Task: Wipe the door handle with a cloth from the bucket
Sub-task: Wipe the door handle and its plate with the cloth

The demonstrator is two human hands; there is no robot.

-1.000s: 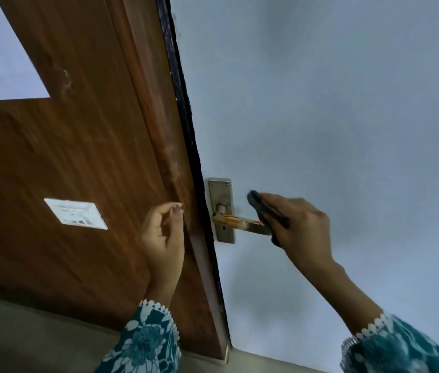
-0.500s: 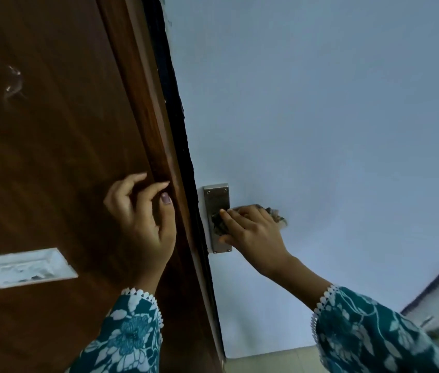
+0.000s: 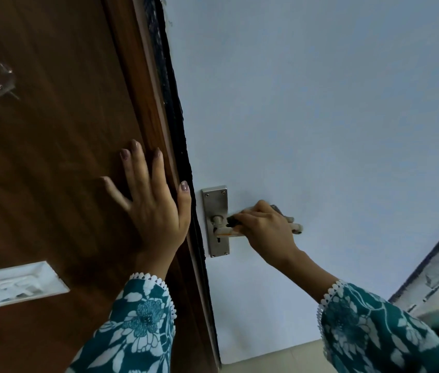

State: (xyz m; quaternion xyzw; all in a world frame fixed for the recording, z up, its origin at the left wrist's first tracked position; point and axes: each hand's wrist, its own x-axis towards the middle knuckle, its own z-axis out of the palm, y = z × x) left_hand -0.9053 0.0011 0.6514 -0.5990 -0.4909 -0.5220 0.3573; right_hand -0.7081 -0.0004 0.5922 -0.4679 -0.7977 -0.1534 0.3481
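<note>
A metal lever door handle on a steel backplate sits on the pale blue door. My right hand is closed over the lever's middle, pressing a dark cloth against it; a bit of cloth shows by the fingertips and behind the knuckles. The lever's tip sticks out past the hand. My left hand lies flat with fingers spread on the brown wooden panel, thumb at its edge. The bucket is out of view.
A white switch plate is set in the wooden panel at lower left. A dark rubber strip runs between panel and door. A tiled floor and a grey frame edge show at lower right.
My left hand has opened from a loose curl and now lies flat on the wood. My right hand slid outward along the lever, uncovering its inner end near the backplate.
</note>
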